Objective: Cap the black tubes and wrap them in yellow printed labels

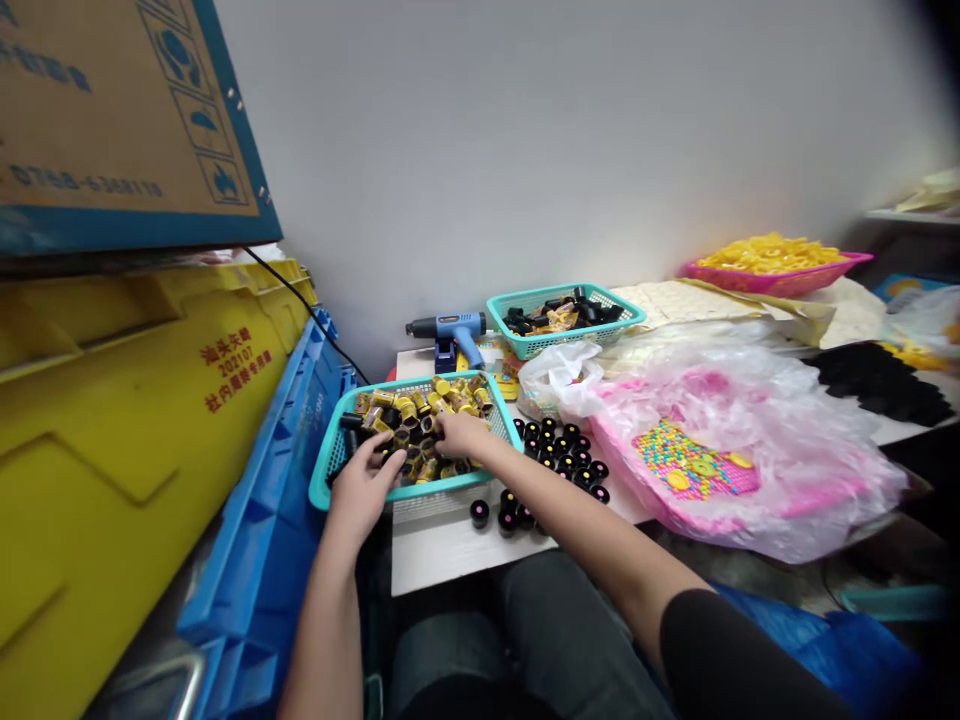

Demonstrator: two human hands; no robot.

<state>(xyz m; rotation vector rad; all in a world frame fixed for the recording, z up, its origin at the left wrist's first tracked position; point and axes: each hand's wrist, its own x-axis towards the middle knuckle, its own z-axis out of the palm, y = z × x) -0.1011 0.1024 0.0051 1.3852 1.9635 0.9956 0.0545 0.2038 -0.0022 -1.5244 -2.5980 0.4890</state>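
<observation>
A teal basket on the white table holds a heap of small black and yellow cylinders. My left hand reaches over the basket's near rim, fingers down among the pieces at its left side. My right hand lies inside the basket on the pile, fingers curled over some pieces. I cannot tell whether either hand grips a piece. To the right of the basket, several black caps with pink centres stand in rows on the table.
Yellow crates and blue crates are stacked at the left under a cardboard box. A blue heat gun, a second teal basket, a pink plastic bag and a pink tray of yellow parts crowd the table.
</observation>
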